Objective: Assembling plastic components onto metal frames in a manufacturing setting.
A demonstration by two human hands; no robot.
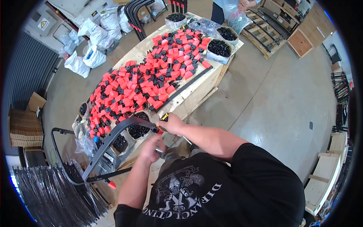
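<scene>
A black bent-tube frame [113,138] slants across the left in front of me, its upper end close to my hands. My right hand [173,124] is closed round a yellow-and-black handled tool [165,117], right beside that end. A bit of red shows there, mostly hidden by the hand. Below it my left hand [152,148] is closed and slightly blurred. A short piece of metal [159,151] sticks out from its fingers; its kind cannot be made out. Another red cap [112,185] sits on a lower end of the frame.
Red and black plastic caps [132,85] lie heaped on the wooden table [196,89]. Tubs of small black parts [219,48] stand at its corners. Stacked black tubes [56,193] are at lower left, white sacks [94,56] behind. Another person [234,5] stands beyond the table.
</scene>
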